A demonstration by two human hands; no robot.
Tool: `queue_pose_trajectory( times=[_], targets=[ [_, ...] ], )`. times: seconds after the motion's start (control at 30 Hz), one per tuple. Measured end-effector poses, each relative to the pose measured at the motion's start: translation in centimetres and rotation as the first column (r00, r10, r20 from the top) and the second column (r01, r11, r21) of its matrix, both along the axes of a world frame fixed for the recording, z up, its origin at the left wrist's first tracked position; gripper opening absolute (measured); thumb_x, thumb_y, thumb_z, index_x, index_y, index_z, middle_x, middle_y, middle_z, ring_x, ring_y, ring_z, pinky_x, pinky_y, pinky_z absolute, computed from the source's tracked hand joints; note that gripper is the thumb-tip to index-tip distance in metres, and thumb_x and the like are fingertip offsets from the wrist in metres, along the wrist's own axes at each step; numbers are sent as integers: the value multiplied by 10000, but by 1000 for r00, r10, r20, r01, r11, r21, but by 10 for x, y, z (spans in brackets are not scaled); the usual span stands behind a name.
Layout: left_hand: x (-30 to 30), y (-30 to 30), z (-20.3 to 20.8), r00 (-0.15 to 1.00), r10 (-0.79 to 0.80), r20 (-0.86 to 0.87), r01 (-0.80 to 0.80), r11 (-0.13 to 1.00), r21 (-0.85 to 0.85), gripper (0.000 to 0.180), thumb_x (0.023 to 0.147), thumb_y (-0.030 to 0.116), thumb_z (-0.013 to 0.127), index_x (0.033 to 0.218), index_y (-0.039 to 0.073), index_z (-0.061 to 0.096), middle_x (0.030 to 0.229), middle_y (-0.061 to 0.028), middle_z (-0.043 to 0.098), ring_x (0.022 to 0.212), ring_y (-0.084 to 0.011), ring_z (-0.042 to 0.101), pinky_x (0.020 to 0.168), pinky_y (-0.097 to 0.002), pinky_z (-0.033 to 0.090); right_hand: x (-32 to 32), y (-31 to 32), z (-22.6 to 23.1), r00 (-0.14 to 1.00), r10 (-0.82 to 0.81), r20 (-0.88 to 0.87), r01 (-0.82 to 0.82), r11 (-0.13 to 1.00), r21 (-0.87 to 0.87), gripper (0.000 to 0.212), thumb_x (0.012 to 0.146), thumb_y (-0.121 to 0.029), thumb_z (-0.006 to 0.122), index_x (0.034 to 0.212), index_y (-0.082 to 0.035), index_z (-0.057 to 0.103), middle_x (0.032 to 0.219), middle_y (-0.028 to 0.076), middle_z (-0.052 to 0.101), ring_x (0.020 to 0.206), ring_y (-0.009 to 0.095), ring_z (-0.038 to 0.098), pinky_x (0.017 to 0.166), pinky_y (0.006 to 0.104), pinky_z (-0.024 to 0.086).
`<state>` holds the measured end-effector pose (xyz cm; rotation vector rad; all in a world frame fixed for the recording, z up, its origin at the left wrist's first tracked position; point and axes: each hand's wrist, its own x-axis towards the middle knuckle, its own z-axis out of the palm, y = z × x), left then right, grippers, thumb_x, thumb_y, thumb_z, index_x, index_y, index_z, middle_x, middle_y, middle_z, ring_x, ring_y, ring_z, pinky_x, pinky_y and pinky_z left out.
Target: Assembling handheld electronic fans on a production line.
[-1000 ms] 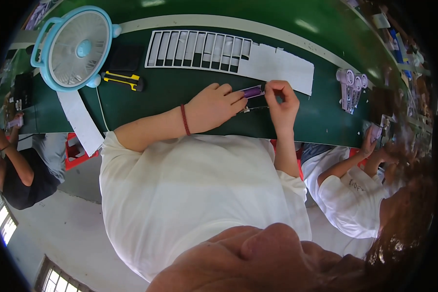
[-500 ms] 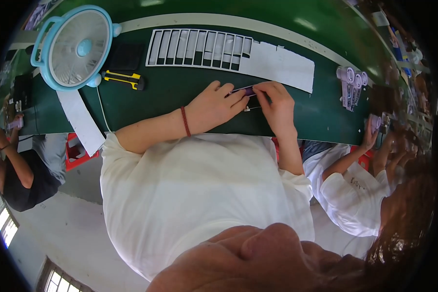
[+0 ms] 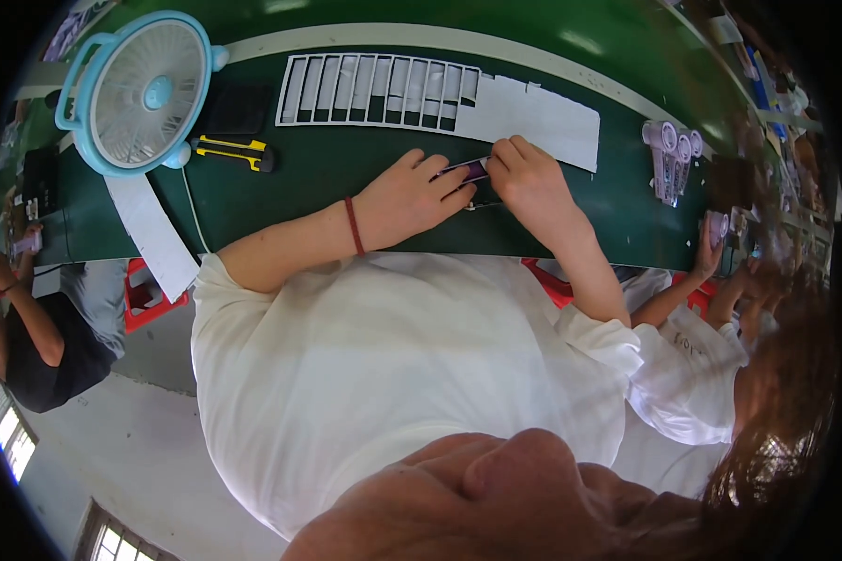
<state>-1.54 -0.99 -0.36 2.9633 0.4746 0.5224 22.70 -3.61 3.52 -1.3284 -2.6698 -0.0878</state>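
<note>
A narrow purple part (image 3: 476, 171) with pale edges lies between my hands above the dark green table. My left hand (image 3: 413, 194) has its fingers curled round the left end of it, covering that end. At the other end my right hand (image 3: 530, 182) is closed, its fingertips pinched together against the part. Exactly what the right fingertips grip is hidden. Just below the purple part, beside my left fingers, a thin wire with a small pale piece (image 3: 471, 207) shows on the table.
Behind my hands lies a white slotted divider (image 3: 374, 91) beside a white sheet (image 3: 533, 117). A blue fan (image 3: 145, 93), a yellow-black utility knife (image 3: 234, 152) and a white strip (image 3: 150, 229) are at left. Lilac handheld fans (image 3: 664, 159) stand at right, near a co-worker's hand (image 3: 708, 251).
My right hand has turned and its forearm has swung outward to the right, its fingertips still at the purple part's right end. My left hand stays nearly still, holding the part.
</note>
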Motion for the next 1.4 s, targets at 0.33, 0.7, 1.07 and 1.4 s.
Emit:
queue_pose_trajectory(
  times=[0.33, 0.7, 1.07, 1.4],
  targets=[
    [-13, 7, 1, 1000, 8, 6, -8, 999, 49, 186, 938, 196, 646, 1114, 150, 686, 1304, -30, 671, 1305, -267, 578, 1127, -555, 436, 13, 9, -8, 929, -93, -359, 67, 994, -84, 197, 725, 0, 791, 868, -37, 660, 982, 85, 648, 927, 271, 665, 770, 372, 573],
    [-18, 9, -2, 1000, 27, -9, -27, 1000, -2, 169, 943, 208, 659, 1102, 154, 679, 1300, -20, 674, 1372, -285, 551, 1190, -627, 372, 2, -4, -3, 982, 41, -185, -41, 999, 2, 240, 725, -12, 764, 962, -36, 737, 992, 65, 668, 931, 244, 669, 801, 350, 579],
    [-15, 5, -3, 999, -3, 45, 1, 999, 48, 156, 933, 229, 670, 1058, 137, 694, 1273, -39, 684, 1331, -278, 574, 1176, -589, 401, -12, 9, -3, 995, 97, 11, -97, 995, -4, 188, 662, -65, 757, 826, -44, 668, 919, 63, 590, 911, 243, 616, 774, 353, 554],
    [-12, 10, -9, 991, 40, 126, -41, 999, 6, 143, 929, 263, 715, 1029, 161, 700, 1198, 4, 728, 1288, -226, 615, 1160, -517, 434, 36, -14, -9, 855, -458, -244, 475, 880, 13, 189, 795, 15, 710, 962, -64, 666, 932, 97, 673, 886, 312, 679, 731, 419, 565]
  ],
)
